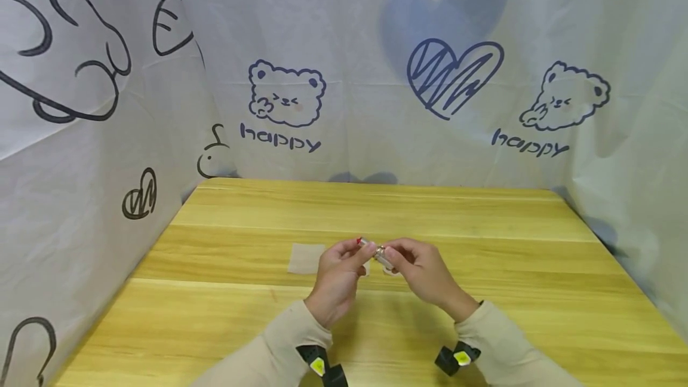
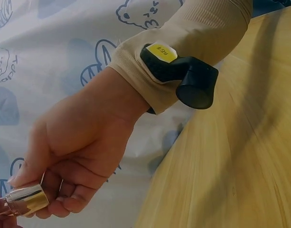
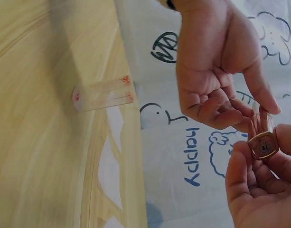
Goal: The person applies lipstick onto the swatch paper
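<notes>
Between the two hands, above the table (image 1: 510, 226), I see a small tube (image 1: 383, 257), pinched by the left hand (image 1: 338, 275) at one end and the right hand (image 1: 423, 269) at the other. It looks shiny silver with gold glints, one tip (image 1: 359, 240) red, its squarish base (image 3: 263, 146) gold-rimmed.

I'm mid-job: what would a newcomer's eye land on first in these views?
Probably the big pale-blue heart high on the white curtain behind the wooden table. Next, the shiny red-tipped lipstick, held between the left hand and right hand, below the centre of the head view.
</notes>
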